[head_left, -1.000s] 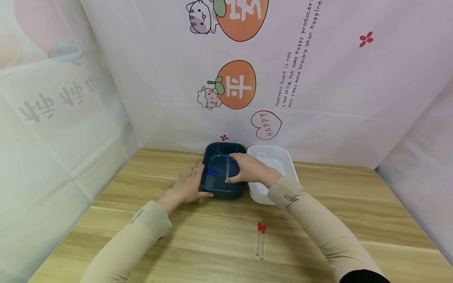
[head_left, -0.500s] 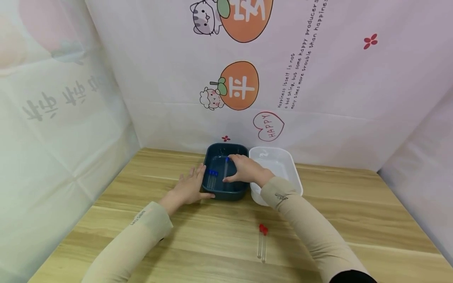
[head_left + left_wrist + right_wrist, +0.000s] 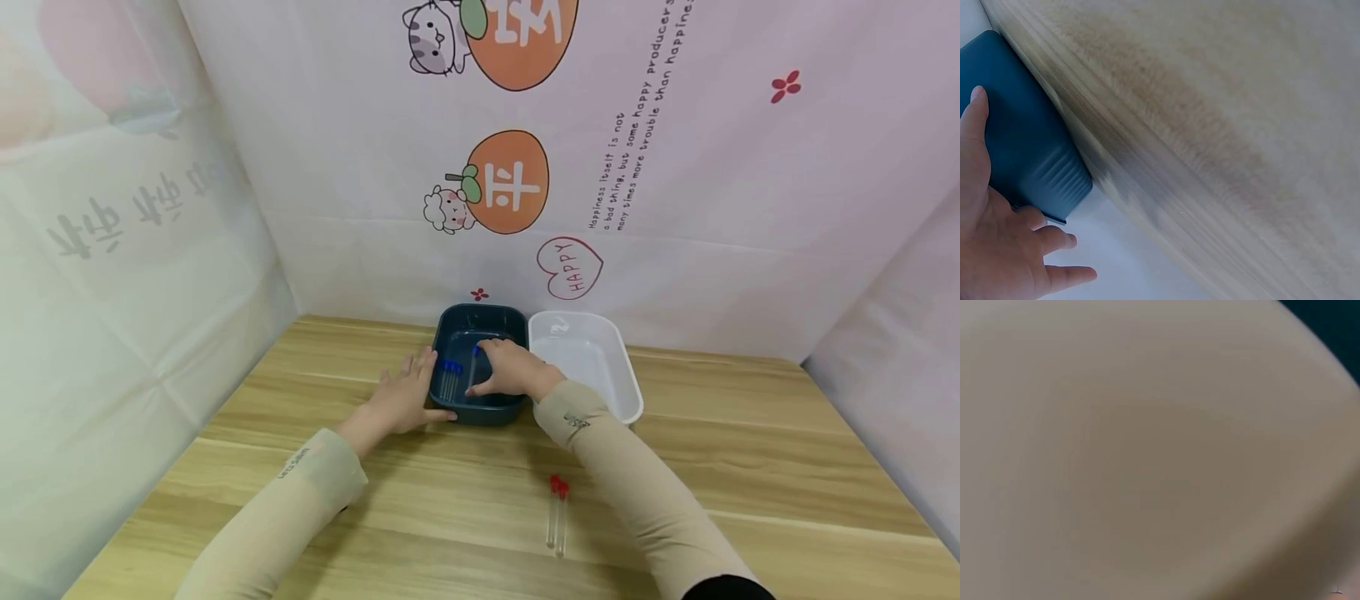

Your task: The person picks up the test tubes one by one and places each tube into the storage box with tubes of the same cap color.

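My left hand rests against the left side of a dark teal box, its fingers spread and the thumb at the box's front wall. In the left wrist view the fingers lie along the ribbed outer wall of that box. Inside the box, my right hand holds a clear test tube with a blue cap between thumb and fingers, cap toward the back. Several more blue-capped test tubes lie side by side at the box's left. A blurred pale surface fills most of the right wrist view.
A white box stands directly right of the teal one. Two red-capped test tubes lie on the wooden table nearer to me, left of my right forearm. A printed cloth hangs behind the boxes.
My right hand, with the blue-capped test tube, has moved left and lower into the teal box, toward the tubes lying there. The left hand stays against the box.
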Demonstrator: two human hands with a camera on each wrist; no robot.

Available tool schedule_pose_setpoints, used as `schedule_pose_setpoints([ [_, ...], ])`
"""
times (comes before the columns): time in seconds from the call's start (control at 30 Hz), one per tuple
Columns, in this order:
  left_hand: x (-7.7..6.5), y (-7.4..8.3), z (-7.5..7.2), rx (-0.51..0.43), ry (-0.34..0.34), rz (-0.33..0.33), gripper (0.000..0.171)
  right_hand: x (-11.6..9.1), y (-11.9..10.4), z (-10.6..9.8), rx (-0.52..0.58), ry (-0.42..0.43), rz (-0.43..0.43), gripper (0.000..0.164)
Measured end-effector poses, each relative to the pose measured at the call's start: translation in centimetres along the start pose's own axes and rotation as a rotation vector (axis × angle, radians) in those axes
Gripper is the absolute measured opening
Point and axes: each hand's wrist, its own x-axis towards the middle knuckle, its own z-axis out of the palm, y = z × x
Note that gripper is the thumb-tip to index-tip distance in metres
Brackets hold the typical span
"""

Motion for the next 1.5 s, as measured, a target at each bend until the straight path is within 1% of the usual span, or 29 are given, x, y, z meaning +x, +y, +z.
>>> schedule_pose_setpoints([
  [0.23, 0.0, -0.1, 0.0, -0.006, 0.003, -0.002, 0.114, 0.8, -0.3, 0.5, 0.006, 0.004, 0.033, 0.093],
  [0.4, 0.0, -0.1, 0.0, -0.011, 0.004, 0.001, 0.114, 1.1, -0.5, 1.1, -0.037, -0.025, 0.05, 0.091],
  [0.6, 0.1, 0.0, 0.2, -0.006, -0.002, 0.005, 0.114, 1.3, -0.5, 1.9, -0.071, -0.057, 0.052, 0.087],
  [0.7, 0.1, 0.0, 0.2, -0.002, 0.0, 0.008, 0.114, 1.4, -0.5, 2.3, -0.081, -0.057, 0.055, 0.085],
  [0.9, 0.0, 0.0, 0.2, 0.004, 0.0, -0.001, 0.114, 1.8, -0.9, 3.1, -0.112, -0.057, 0.033, 0.081],
  [1.03, 0.0, 0.0, 0.1, -0.002, 0.0, -0.004, 0.113, 2.0, -1.1, 3.2, -0.12, -0.053, 0.035, 0.079],
  [1.23, 0.0, 0.1, -0.1, -0.005, -0.004, -0.008, 0.114, 2.0, -1.1, 3.2, -0.113, -0.072, 0.054, 0.08],
  [1.5, -0.2, 0.2, -0.3, -0.008, -0.007, -0.015, 0.113, 2.1, -1.2, 3.1, -0.124, -0.079, 0.055, 0.08],
])
